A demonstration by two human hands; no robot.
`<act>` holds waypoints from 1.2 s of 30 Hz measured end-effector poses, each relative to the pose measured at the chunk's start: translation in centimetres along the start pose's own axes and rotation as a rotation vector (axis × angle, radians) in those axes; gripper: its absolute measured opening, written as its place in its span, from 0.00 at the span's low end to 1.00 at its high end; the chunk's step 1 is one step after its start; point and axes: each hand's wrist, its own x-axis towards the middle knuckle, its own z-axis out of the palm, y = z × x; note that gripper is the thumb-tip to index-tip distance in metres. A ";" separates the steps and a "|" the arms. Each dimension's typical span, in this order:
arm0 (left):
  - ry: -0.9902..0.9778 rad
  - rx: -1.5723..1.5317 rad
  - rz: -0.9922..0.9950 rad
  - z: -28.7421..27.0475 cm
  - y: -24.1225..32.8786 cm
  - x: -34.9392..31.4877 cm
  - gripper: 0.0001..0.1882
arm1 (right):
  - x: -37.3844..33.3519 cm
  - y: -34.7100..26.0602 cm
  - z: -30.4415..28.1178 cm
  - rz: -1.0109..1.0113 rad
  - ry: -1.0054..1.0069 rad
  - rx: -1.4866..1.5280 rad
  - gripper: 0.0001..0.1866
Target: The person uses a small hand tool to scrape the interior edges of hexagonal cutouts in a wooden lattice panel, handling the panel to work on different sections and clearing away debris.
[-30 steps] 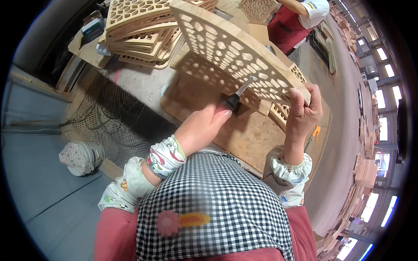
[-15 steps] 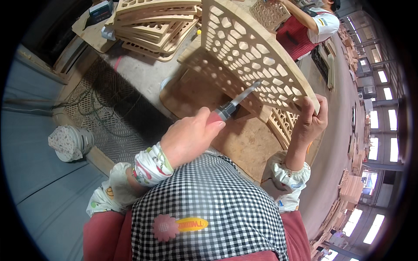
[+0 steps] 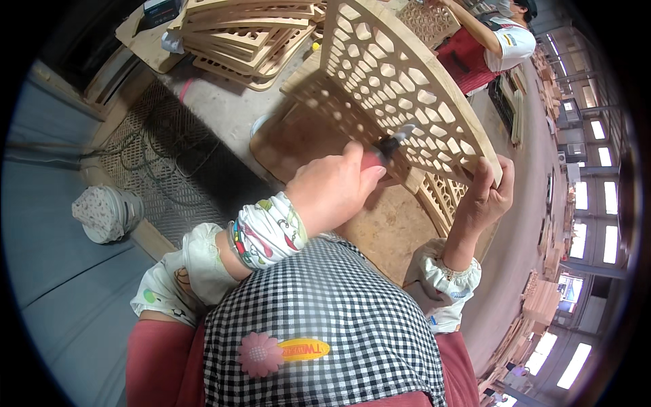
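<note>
My left hand [image 3: 332, 186] is wrapped round the red handle of a tool [image 3: 373, 159] with a black collar and a pale, narrow shaft. The shaft's front end is at a hole of a curved wooden lattice panel [image 3: 407, 85], and its tip is not visible. I cannot tell whether it is a file or a powered tool. The panel stands tilted on edge, pierced with many rounded holes. My right hand [image 3: 485, 193] grips its near right corner, thumb on one face and fingers round the edge. Below lies a brown board [image 3: 386, 227] as the work surface.
Stacked lattice panels [image 3: 251, 37] lie on the far left of the grey table [image 3: 220, 112]. More lattice pieces [image 3: 441, 200] rest under the raised panel. A white bucket [image 3: 108, 214] stands at left, near hoses on a metal grating [image 3: 163, 149]. A co-worker [image 3: 485, 47] works beyond, at the right.
My left hand has moved right and forward, bringing the tool's handle closer to the panel, with less of the shaft showing. My right hand keeps its grip on the corner.
</note>
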 end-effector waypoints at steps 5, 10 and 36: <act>-0.061 -0.115 -0.058 -0.2 -0.3 -0.5 0.22 | 0.1 0.5 -0.1 -0.008 0.001 -0.004 0.14; -0.079 -0.263 -0.041 0.1 -1.0 1.0 0.24 | 0.1 0.7 0.1 0.044 0.010 0.088 0.16; -0.046 -0.065 0.140 0.9 2.8 -2.1 0.21 | -1.4 0.4 1.6 -0.050 0.046 0.183 0.21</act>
